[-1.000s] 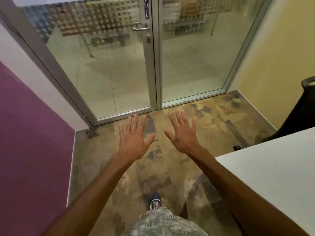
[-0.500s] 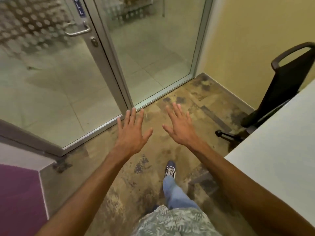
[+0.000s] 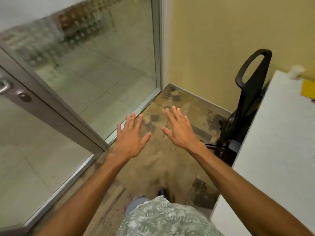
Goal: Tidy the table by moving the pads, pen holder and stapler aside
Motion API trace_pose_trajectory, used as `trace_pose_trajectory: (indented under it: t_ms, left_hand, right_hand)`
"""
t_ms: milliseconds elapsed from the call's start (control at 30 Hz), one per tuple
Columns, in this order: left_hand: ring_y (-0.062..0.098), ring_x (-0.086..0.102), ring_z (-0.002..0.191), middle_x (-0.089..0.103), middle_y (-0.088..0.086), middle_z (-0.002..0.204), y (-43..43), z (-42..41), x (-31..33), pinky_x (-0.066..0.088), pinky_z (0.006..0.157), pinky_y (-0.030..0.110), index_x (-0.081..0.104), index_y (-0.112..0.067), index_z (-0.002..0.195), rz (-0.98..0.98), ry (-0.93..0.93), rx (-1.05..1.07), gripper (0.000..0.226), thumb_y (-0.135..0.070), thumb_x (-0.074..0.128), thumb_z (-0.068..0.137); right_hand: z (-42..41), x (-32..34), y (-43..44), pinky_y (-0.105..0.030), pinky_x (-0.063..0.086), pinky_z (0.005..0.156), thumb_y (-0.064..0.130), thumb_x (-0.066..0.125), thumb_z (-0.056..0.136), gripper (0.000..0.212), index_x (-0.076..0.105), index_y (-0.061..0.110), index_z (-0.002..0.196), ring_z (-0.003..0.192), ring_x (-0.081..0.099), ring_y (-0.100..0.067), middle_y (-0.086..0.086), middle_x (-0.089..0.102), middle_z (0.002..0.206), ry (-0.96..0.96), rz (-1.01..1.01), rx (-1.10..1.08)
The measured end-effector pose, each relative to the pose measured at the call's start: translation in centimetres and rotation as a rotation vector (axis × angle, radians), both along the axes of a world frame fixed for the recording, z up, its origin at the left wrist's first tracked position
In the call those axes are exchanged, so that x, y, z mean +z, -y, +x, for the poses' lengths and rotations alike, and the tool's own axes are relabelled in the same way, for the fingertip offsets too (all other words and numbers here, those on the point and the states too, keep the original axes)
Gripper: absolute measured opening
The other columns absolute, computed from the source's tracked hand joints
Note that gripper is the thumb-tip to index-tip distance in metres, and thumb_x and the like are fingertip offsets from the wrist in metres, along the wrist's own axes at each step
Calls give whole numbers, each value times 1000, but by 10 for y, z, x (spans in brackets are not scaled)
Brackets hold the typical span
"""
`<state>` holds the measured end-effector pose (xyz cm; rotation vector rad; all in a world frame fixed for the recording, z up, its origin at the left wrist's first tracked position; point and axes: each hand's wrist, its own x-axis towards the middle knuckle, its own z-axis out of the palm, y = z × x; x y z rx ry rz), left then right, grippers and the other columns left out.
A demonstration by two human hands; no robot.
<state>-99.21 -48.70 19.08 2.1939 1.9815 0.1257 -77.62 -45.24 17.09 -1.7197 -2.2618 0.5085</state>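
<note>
Both hands, left (image 3: 129, 140) and right (image 3: 181, 132), are spread flat and empty over bare floor (image 3: 158, 155) at centre frame. The table (image 3: 272, 150) edge runs along the right. Compared with 0.5 s ago, the table fills more of the frame and the glass door (image 3: 95, 65) sits further left.

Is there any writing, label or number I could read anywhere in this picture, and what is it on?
None can be read.
Glass door: no sign in view; the pattern behind the glass is blurred.
Yellow pad on the table: no legible print, cut off by the frame edge.
Patterned shirt: leaf print only, no words.
Black chair: no label visible.
</note>
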Motion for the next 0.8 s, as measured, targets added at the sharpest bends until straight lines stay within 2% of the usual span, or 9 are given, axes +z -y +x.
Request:
trace_pose_trajectory:
  t_ms: [267,467,800]
  left_hand:
    - [20,-9,152,-9,4,165,-133,63,4,-4,121,51,-3,-27,157,30,8,-244,80,-68,24,94]
    - [22,-5,152,-2,6,166,-236,111,6,2,121,54,2,-26,158,80,33,-416,81,-68,25,92]
    - [22,-8,152,-9,5,165,-405,198,34,4,121,55,0,-26,158,135,50,-740,81,-69,21,93]
  right_hand:
    - [68,13,-75,-52,10,122,51,40,100,73,6,24,159,153,-6,-24,-6,-3,167,5,50,-251]
    - [115,20,-134,-51,11,122,48,42,100,72,9,23,159,153,-4,-23,-6,1,167,36,93,-429]
    - [179,32,-234,-51,11,123,50,42,100,72,9,24,159,153,-4,-23,-6,1,167,72,103,-734]
